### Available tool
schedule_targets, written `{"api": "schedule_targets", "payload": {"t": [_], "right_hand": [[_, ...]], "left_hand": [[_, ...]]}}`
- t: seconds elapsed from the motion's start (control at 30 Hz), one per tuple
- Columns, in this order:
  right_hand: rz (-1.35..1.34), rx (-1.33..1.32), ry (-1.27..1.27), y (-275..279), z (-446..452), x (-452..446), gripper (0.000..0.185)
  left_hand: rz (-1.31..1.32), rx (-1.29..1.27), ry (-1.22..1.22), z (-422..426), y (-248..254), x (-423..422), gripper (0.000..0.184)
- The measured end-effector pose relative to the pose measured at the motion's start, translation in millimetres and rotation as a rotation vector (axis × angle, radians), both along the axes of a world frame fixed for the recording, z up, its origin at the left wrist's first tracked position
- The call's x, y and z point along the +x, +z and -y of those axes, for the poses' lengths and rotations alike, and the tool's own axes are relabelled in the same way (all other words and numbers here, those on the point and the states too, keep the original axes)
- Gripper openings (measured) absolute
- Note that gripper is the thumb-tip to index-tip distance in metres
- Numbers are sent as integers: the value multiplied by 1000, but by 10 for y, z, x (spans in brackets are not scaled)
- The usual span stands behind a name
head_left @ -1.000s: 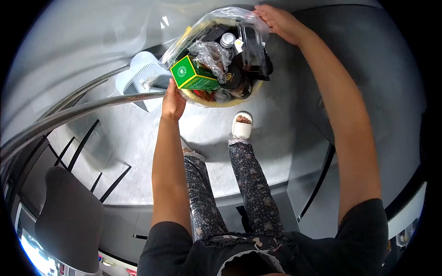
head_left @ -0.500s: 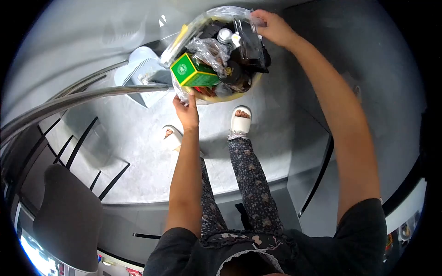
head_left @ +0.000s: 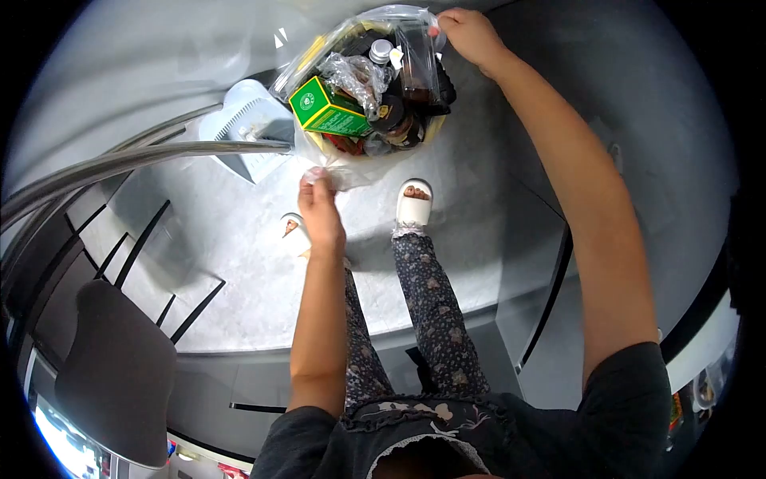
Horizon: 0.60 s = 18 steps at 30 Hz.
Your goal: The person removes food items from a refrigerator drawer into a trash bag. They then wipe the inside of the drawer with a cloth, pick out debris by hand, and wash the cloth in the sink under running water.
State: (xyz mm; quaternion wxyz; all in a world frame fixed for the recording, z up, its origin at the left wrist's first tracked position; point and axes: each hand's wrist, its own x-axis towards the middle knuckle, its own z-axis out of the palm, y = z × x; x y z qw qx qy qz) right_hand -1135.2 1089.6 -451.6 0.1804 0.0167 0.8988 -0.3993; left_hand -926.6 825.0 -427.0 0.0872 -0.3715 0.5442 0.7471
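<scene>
A full trash bin with a yellowish rim [head_left: 432,132] stands at the top middle, lined with a clear plastic bag [head_left: 357,172]. My left hand [head_left: 322,212] is closed on the bag's near edge, pulled out past the rim toward me. At the far right side, my right hand [head_left: 469,38] pinches the bag's other edge. Inside lie a green box with yellow edges [head_left: 329,112], a dark jar [head_left: 396,120], crumpled clear wrap [head_left: 357,78], a silver-capped container [head_left: 381,52] and a clear plastic package [head_left: 420,70].
A pale dustpan [head_left: 254,128] with bits of litter lies left of the bin. Curved metal tubes [head_left: 144,160] cross the left side. A grey chair [head_left: 120,371] is at lower left. My feet in white slippers [head_left: 414,209] stand close below the bin.
My left hand has drawn the bag's near edge out from the rim toward me, stretching it. My right hand has shifted slightly up. The bin's contents appear a little higher in view.
</scene>
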Motion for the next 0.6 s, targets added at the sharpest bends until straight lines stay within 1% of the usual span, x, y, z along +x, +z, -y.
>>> {"api": "schedule_targets", "payload": {"t": [0.03,0.07,0.13,0.17,0.2,0.23,0.27,0.3,0.33,0.37,0.4,0.43,0.5,0.57,0.6], "right_hand": [[112,-109,-73,154,59,13,20],[194,-268,-207,171,82,70,20],[354,-590,-470,174,139,173,21],[335,-483,-310,189,113,135,22],[315,-372,-154,246,75,65,22],[295,-256,-2,268,2,13,23],[344,-279,-53,146,-99,-52,24],[305,-349,-171,162,-100,23,24],[265,-420,-285,225,-30,138,24],[228,-493,-399,294,45,262,25],[148,-470,-385,363,111,375,30],[15,-290,-382,355,168,464,45],[10,-304,-327,519,180,658,67],[-111,-187,-83,629,139,755,85],[-170,-125,38,682,130,807,94]], "left_hand": [[-41,-11,70,-10,158,-123,20],[12,67,74,20,209,-151,23],[90,260,189,-16,178,-101,24],[136,356,245,-60,158,-67,24],[266,416,292,-147,284,-140,23],[307,478,261,-156,264,-102,23],[348,542,229,-153,221,-38,22],[381,606,197,-165,196,-15,22],[263,600,196,-190,274,-29,23],[228,553,162,-214,344,-63,22],[194,506,127,-250,483,-147,22],[163,456,92,-281,609,-213,21],[62,385,-24,-398,632,-316,30],[41,352,-116,-549,585,-469,34],[24,333,-138,-607,562,-516,30]]}}
